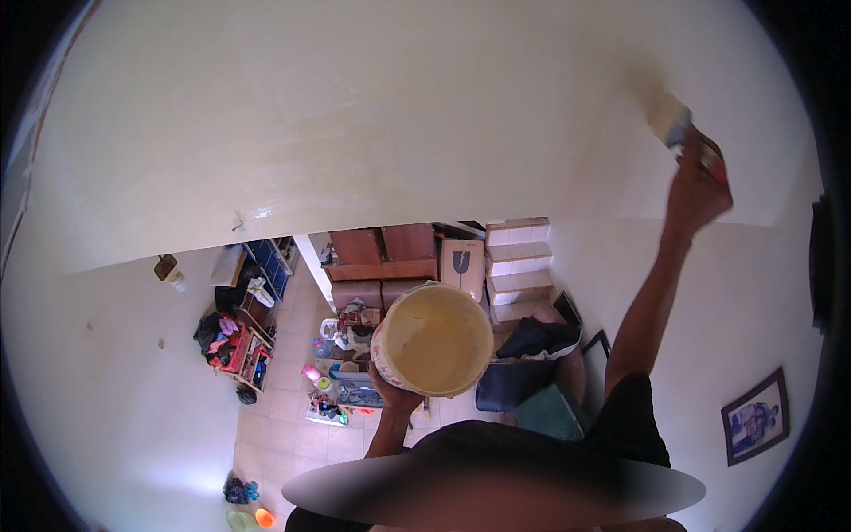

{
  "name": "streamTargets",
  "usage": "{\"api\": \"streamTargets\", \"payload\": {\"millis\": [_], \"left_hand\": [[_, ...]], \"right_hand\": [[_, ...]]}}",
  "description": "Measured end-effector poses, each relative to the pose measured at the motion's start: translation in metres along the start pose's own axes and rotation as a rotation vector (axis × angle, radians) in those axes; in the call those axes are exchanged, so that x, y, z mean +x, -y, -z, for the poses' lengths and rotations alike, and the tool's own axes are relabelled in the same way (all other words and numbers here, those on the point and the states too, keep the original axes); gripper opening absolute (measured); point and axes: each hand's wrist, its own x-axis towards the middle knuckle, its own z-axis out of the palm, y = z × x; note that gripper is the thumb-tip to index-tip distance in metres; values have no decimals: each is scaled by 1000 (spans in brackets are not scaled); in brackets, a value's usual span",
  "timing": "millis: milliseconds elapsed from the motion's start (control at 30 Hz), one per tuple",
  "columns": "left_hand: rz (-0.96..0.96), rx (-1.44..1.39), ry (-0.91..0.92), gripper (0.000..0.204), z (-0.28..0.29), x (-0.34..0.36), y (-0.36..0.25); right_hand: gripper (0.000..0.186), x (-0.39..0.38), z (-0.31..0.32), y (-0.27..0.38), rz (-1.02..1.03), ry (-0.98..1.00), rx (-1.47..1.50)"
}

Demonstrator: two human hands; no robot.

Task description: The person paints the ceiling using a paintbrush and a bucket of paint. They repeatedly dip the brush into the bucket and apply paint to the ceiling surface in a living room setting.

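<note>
My right hand (705,177) is closed around the handle of a wide paintbrush (670,119), arm raised to the upper right. The pale bristles are against or very close to the cream wall (399,115); a darker smudge shows beside their tip. In front of my body, my left hand (396,390) grips a round bucket (432,339) by its lower left side. Cream-yellow paint lies inside the bucket, and its inner wall is coated with it. Shiny wet-looking patches show on the wall's lower left part.
Far below are tiled stairs (519,273), a cardboard box (463,266), a brown cabinet (383,251) and a cluttered low table (359,390). A lamp (170,271) juts from the left wall. A framed picture (755,417) hangs at right. Dark bags (536,337) lie near the stairs.
</note>
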Motion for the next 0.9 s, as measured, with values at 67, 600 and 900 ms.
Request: {"api": "streamTargets", "payload": {"millis": [67,600,900], "left_hand": [[0,50,-47,82,2,-2,0],[-207,86,134,77,20,-21,-8],[-154,137,122,74,-3,0,-6]], "right_hand": [[18,-17,-24,24,212,-20,-100],[21,-186,-118,365,528,563,1087],[11,-55,-83,106,3,466,795]]}}
